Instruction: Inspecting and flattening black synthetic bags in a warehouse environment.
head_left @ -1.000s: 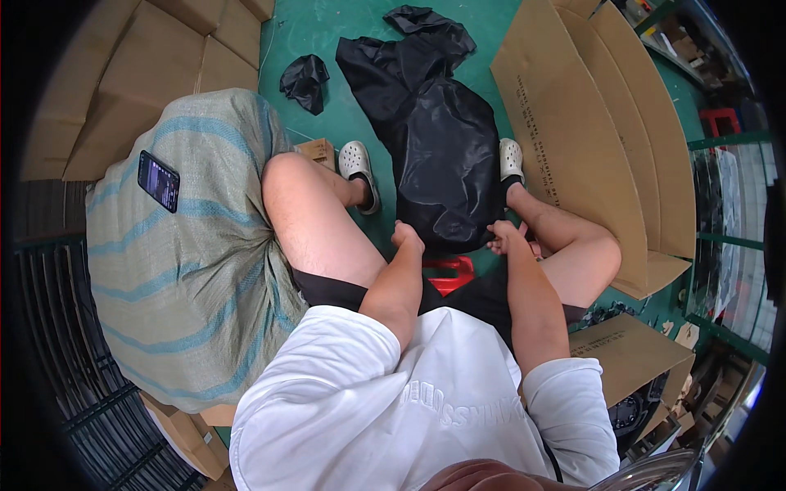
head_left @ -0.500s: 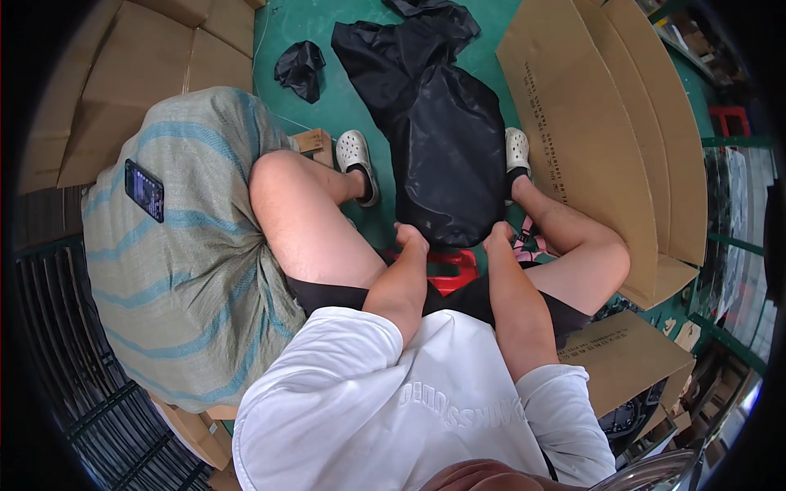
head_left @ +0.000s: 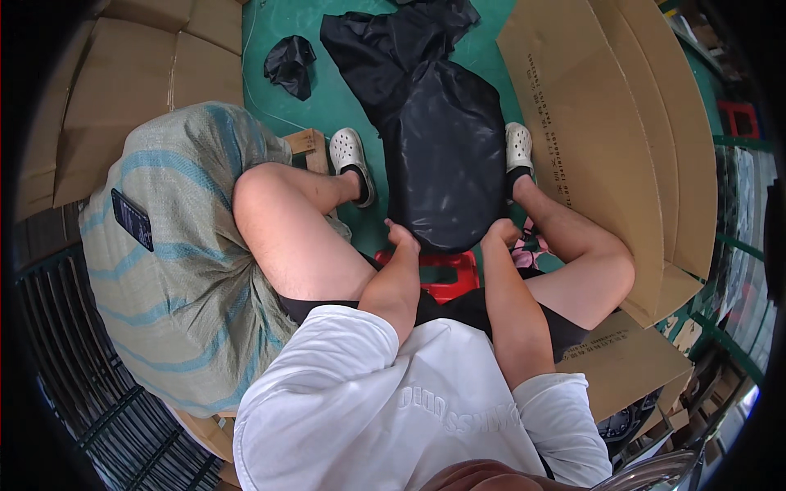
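Note:
A full, glossy black plastic bag [head_left: 446,159] lies between my legs, its near end bulging and rounded. My left hand [head_left: 401,235] is closed on the bag's near left corner, thumb up along the side. My right hand [head_left: 502,231] grips the near right corner, with the fingers partly hidden by the bag's edge. Beyond it, touching the bag's far end, lies loose crumpled black plastic sheeting [head_left: 360,57]. A red plastic stool [head_left: 457,274] shows under the bag's near edge, between my thighs.
At left a striped woven sack [head_left: 180,303] carries a phone [head_left: 132,219]. Cardboard boxes stand far left [head_left: 123,65] and right [head_left: 598,123]. A crumpled black plastic piece [head_left: 291,67] lies on the green floor [head_left: 270,114]. A wooden block [head_left: 309,147] is beside my left shoe.
The bag's near end has settled flatter and smoother, and my hands still hold its corners. The whole view has shifted slightly, with the sack and phone appearing lower and further left.

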Tool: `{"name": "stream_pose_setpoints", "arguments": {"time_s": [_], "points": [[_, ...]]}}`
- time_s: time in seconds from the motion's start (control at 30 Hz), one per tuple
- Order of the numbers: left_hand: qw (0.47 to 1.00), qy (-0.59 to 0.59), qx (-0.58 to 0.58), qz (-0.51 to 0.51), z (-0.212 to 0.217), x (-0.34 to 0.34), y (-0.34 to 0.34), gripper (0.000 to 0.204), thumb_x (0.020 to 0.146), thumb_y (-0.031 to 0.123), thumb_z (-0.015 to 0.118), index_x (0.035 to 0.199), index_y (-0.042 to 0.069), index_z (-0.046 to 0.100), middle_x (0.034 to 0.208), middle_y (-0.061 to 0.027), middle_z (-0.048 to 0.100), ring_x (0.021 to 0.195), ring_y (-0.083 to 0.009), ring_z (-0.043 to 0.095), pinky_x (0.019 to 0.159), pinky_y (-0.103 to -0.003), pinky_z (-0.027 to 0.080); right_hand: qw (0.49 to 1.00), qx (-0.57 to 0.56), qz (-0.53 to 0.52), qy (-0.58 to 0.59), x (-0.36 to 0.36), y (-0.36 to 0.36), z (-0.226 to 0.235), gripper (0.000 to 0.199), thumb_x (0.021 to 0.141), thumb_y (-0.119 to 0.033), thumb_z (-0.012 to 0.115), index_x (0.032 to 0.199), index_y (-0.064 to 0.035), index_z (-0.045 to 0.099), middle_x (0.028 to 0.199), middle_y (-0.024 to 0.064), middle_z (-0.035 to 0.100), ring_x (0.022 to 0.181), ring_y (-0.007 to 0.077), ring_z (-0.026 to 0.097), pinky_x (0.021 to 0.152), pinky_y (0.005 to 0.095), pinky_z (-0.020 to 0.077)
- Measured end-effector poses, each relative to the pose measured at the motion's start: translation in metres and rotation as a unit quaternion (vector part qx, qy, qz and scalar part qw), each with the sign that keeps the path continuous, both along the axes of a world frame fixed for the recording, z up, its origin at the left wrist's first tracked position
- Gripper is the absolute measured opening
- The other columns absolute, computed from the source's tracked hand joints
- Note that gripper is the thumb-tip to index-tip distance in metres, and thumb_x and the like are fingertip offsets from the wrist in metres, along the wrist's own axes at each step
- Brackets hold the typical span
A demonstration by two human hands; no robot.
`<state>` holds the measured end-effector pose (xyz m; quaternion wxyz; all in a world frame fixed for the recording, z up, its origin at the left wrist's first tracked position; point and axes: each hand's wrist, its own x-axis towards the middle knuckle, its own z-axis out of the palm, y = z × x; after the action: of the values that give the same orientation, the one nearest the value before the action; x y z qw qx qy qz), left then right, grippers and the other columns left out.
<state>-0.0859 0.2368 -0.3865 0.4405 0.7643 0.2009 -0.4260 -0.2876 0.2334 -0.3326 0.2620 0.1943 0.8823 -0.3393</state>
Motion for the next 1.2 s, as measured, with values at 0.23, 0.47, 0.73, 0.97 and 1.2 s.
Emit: {"name": "stream_pose_setpoints", "arguments": {"time_s": [0.23,0.47,0.73,0.97,1.2], "points": [[0.981,-0.138,0.1,-0.091,0.044,-0.001,-0.022,0.08,0.092,0.063,0.044,0.103,-0.014,0.064,0.112,-0.0276,0.063,0.104,-0.0391,0.06,0.094,-0.044,0.044,0.891,-0.225,0.264,0.294,-0.057,-0.073,0.041,0.015,0.081,-0.003,0.06,0.095,0.0027,0.064,0.091,0.0168,0.066,0.088,0.0294,0.063,0.084,0.0381,0.048],[0.925,-0.27,0.048,-0.265,0.046,0.012,-0.027,0.058,0.087,0.056,0.059,0.081,0.0,0.071,0.084,-0.0225,0.069,0.086,-0.0369,0.065,0.079,-0.046,0.049,0.717,-0.422,0.546,-0.095,-0.113,-0.128,0.164,0.009,0.092,-0.01,0.06,0.093,-0.0007,0.061,0.079,0.0002,0.061,0.071,0.0091,0.056,0.066,0.0256,0.046],[0.937,-0.222,0.008,-0.27,0.001,0.014,-0.036,0.027,0.085,0.031,0.069,0.084,0.004,0.068,0.088,-0.0165,0.069,0.085,-0.0308,0.065,0.08,-0.042,0.049,0.505,-0.114,0.848,0.111,-0.072,-0.146,0.229,0.026,0.085,-0.021,0.065,0.101,0.0004,0.062,0.088,0.019,0.068,0.087,0.0353,0.065,0.077,0.042,0.0502],[0.931,-0.155,0.009,-0.33,0.004,0.012,-0.04,0.027,0.088,0.029,0.067,0.089,0.002,0.067,0.089,-0.0113,0.069,0.084,-0.0204,0.062,0.081,-0.036,0.047,0.365,-0.192,0.909,0.055,0.002,-0.165,0.259,0.031,0.087,-0.018,0.064,0.108,0.0028,0.059,0.088,0.0172,0.065,0.085,0.0326,0.063,0.076,0.0402,0.0492],[0.92,-0.167,0.029,-0.353,0.008,0.019,-0.043,0.026,0.086,0.029,0.068,0.09,0.004,0.067,0.094,-0.0139,0.07,0.09,-0.026,0.065,0.084,-0.038,0.048,0.348,-0.173,0.919,0.072,0.037,-0.181,0.277,0.034,0.087,-0.023,0.063,0.111,0.0009,0.06,0.106,0.0221,0.065,0.105,0.0381,0.06,0.09,0.0443,0.0471]]}}
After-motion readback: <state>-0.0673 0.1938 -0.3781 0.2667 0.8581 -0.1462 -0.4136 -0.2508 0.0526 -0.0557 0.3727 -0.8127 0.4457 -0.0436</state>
